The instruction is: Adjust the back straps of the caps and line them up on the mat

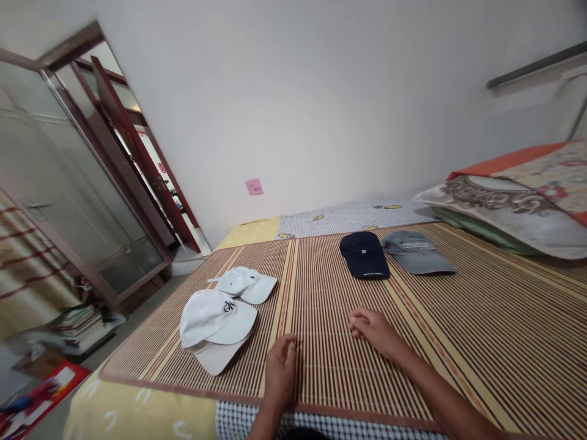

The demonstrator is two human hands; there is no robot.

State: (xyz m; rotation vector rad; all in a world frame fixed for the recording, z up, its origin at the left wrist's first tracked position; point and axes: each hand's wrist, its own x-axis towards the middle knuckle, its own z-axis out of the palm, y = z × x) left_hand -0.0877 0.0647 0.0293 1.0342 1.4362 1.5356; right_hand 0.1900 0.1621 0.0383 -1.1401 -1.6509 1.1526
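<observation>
My left hand (pixel 280 368) rests on the striped bamboo mat with its fingers curled in and nothing visible in them. To its left, a white cap with dark letters (pixel 206 315) lies on top of an off-white cap (pixel 219 357), of which mainly the brim shows. Just behind them is a smaller white cap (pixel 238 282), its brim pointing right. My right hand (pixel 372 328) is over the middle of the mat, fingers loosely closed and holding nothing. Beyond it sit a navy cap (pixel 364 252) and a grey cap (pixel 415 252), side by side. Neither hand touches a cap.
The bamboo mat (pixel 316 287) covers most of a bed against a white wall. Pillows (pixel 509 211) and folded bedding are piled at the back right. A pink card (pixel 254 187) is on the wall. Left of the bed stand a glass-panelled door (pixel 68 159) and stacked books (pixel 80 327).
</observation>
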